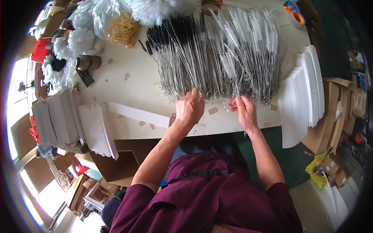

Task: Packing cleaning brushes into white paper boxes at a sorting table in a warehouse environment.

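Note:
A dense row of thin wire-handled brushes lies on the table before me, their looped ends toward me. The brushes on the left have black bristles (173, 31), those on the right white bristles (254, 29). My left hand (189, 108) is curled over the loop ends below the black ones; what its fingers grip is hidden. My right hand (245, 113) pinches the wire end of a white-bristled brush (228, 65), which lies over the others. A flat white carton strip (140, 113) rests on the table left of my left hand.
Stacks of flat white cartons stand at the table's left (95, 126) and right (297, 105) edges. Farther back are a bag of yellow rubber bands (123, 30), a steel flask (88, 62), bundled white brushes (149, 9) and a tape dispenser (294, 14). Brown cardboard boxes (330, 116) stand at right.

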Motion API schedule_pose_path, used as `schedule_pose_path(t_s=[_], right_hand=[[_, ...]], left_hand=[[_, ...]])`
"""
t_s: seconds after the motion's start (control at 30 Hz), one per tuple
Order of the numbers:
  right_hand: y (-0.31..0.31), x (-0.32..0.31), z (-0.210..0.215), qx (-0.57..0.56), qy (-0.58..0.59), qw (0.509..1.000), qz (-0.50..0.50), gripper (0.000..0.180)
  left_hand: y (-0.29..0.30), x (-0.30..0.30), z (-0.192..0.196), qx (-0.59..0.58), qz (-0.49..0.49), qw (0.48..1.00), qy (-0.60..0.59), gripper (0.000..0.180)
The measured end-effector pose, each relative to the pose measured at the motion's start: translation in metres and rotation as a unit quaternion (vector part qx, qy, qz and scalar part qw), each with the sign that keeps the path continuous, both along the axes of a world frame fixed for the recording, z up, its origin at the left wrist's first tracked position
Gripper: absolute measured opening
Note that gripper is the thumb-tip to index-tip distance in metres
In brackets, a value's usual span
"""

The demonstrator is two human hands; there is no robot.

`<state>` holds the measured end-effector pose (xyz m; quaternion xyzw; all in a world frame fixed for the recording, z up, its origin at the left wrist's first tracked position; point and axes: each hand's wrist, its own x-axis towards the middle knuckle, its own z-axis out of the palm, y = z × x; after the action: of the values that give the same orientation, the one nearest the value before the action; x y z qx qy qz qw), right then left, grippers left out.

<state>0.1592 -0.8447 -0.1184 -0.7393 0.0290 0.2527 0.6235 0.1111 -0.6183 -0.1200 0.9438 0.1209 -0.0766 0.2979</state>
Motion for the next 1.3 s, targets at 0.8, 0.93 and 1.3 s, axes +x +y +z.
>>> schedule_pose_path(t_s=[0.8, 0.93, 1.3], right_hand=[[0.118, 0.05, -0.031, 0.289, 0.159, 0.941, -0.074, 0.028], [0.119, 0.042, -0.033, 0.266, 0.1, 0.956, -0.066, 0.031], [0.041, 0.039, 0.037, 0.132, -0.073, 0.979, -0.138, 0.033]], left_hand=[[0.031, 0.002, 0.155, -0.382, 0.115, 0.884, -0.243, 0.005], [0.068, -0.002, 0.185, -0.478, 0.142, 0.821, -0.279, 0.016], [0.112, -0.025, 0.246, -0.563, 0.118, 0.799, -0.176, 0.022]])
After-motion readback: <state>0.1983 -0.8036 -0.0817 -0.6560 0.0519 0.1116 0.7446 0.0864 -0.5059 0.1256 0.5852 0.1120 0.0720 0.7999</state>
